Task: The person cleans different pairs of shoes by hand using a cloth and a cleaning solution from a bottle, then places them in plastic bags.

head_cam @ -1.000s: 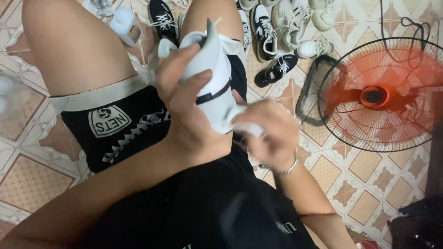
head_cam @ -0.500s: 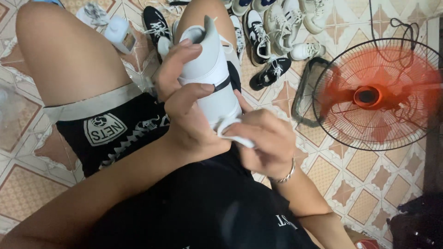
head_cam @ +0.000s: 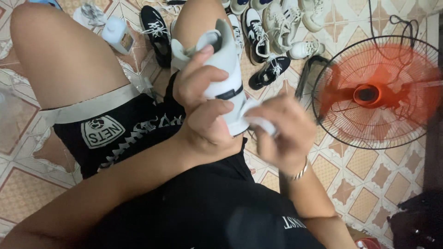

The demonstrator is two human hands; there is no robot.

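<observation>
Shifted up and to the right since half a second ago: white shoe [head_cam: 226,78] raised a little higher above the lap, right hand [head_cam: 279,133] blurred and slid along the shoe's lower right side. Largest nearby, a floor fan [head_cam: 376,92] with red blades and a black wire cage, standing on the patterned tile floor [head_cam: 369,177] to the right, well apart from the hands. Black shorts [head_cam: 124,129] with a pale band and a white patch across the thighs below the shoe. Farther up, a cluster of sneakers [head_cam: 272,27] in white and black lying on the tiles beyond the knees, one black sneaker [head_cam: 270,73] closest to the fan. Near the top left, a small white bottle [head_cam: 117,34] on the floor beside the left thigh. Left hand [head_cam: 203,110] wrapped around the shoe's middle, thumb and fingers closed on it, heel end pointing away. Right hand pinched on a small white cloth [head_cam: 258,121], pressed against the shoe's sole edge. Silver bracelet [head_cam: 297,174] at the right wrist.
</observation>
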